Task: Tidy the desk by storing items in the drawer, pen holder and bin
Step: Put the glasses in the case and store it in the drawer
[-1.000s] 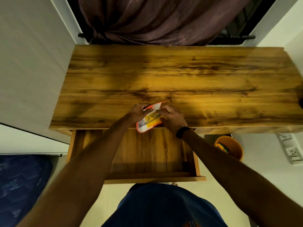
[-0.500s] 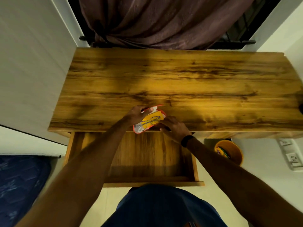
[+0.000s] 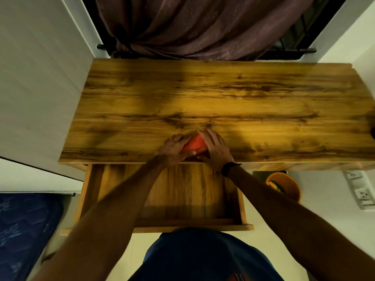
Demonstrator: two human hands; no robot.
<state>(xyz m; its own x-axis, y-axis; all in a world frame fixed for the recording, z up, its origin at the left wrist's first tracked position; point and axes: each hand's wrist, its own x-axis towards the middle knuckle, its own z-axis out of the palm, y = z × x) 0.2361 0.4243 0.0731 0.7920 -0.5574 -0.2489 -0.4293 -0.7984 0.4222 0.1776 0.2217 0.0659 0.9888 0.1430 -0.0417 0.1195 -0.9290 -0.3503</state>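
- Both hands, left hand (image 3: 176, 149) and right hand (image 3: 215, 148), are gripping an orange case (image 3: 194, 144) at the table's (image 3: 223, 94) 6 o'clock edge.
- Open drawer (image 3: 182, 191) is lying below; orange bin (image 3: 284, 186) is sitting at 4 o'clock.

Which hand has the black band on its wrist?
The right hand wears the black band. The left hand has a bare wrist. Both hold the orange case at the desk's front edge.

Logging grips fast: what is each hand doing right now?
Left hand: holding the orange case.
Right hand: holding the same case.
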